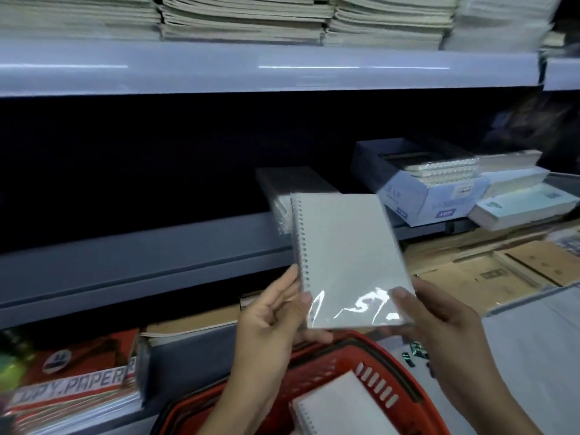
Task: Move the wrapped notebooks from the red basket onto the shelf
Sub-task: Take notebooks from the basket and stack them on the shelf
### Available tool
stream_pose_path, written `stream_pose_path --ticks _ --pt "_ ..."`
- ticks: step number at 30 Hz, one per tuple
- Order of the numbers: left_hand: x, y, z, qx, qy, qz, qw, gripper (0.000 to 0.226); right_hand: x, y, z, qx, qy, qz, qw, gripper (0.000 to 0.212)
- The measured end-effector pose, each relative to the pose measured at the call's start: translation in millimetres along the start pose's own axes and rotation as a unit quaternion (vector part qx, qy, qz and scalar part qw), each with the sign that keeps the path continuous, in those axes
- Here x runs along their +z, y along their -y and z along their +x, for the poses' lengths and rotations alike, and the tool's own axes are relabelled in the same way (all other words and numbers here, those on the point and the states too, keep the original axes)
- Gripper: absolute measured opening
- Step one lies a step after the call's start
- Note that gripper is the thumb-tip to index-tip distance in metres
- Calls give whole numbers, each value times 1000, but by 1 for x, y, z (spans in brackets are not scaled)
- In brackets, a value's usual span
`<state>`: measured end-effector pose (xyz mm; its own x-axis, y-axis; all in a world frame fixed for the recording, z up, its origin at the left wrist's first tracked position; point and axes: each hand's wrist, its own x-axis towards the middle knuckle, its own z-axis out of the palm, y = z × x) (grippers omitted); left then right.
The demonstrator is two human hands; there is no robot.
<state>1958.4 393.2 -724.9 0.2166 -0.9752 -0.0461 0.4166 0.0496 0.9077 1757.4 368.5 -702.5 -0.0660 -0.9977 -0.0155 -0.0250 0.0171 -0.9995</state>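
Note:
I hold a plastic-wrapped white spiral notebook [345,255] upright in front of the grey shelf [141,246]. My left hand [273,318] grips its lower left corner by the spiral, and my right hand [439,321] grips its lower right corner. Below my hands sits the red basket [317,372] with another wrapped notebook [339,406] lying inside. A stack of wrapped notebooks [282,196] lies on the shelf just behind the held one, partly hidden by it.
A blue-white box of spiral pads [433,189] and flat packs [518,208] lie on the shelf at right. Copy paper reams [72,387] sit lower left, cardboard-coloured books [489,271] lower right. An upper shelf [251,67] carries paper stacks.

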Motion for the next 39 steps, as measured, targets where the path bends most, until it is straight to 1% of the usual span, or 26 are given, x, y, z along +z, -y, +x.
stream_pose_path --ticks 2,4,9,13,16,18,19,21,22,24,27,31,35,37,39 --pt "6 -9 20 17 -12 31 999 37 4 10 32 -19 0 -6 1000 13" --pt "12 -20 43 41 -18 58 997 32 12 21 69 -33 21 -22 999 15" --pt "21 -49 97 112 -39 125 985 46 39 35 151 -48 43 -39 997 16" --pt "20 -55 131 154 -92 223 958 51 58 36 191 -74 43 -89 992 25" --pt "16 -46 143 151 -110 315 930 52 69 27 201 -94 26 -149 984 31" --pt "10 -34 142 155 -118 354 915 51 70 11 199 -96 13 -166 981 34" --pt "6 -28 140 165 -117 360 911 52 67 4 194 -91 18 -163 982 43" --pt "-1 -19 138 173 -112 354 912 54 58 -6 185 -71 54 -140 986 63" --pt "-3 -16 137 171 -110 338 919 55 53 -10 183 -70 73 -128 987 64" --pt "-1 -10 138 171 -101 294 935 56 45 -11 184 -79 87 -115 986 56" --pt "7 -6 142 167 -94 256 948 57 48 -8 194 -91 59 -112 988 47" --pt "8 -5 148 178 -106 262 943 57 57 -9 203 -83 39 -103 990 46" --pt "1 -11 148 167 -110 279 939 53 60 -7 200 -79 32 -106 991 45" --pt "-5 -14 140 162 -115 288 937 52 58 -9 186 -93 -8 -89 992 38" --pt "-10 -18 124 166 -116 288 936 49 51 -10 157 -101 -65 -40 992 27"
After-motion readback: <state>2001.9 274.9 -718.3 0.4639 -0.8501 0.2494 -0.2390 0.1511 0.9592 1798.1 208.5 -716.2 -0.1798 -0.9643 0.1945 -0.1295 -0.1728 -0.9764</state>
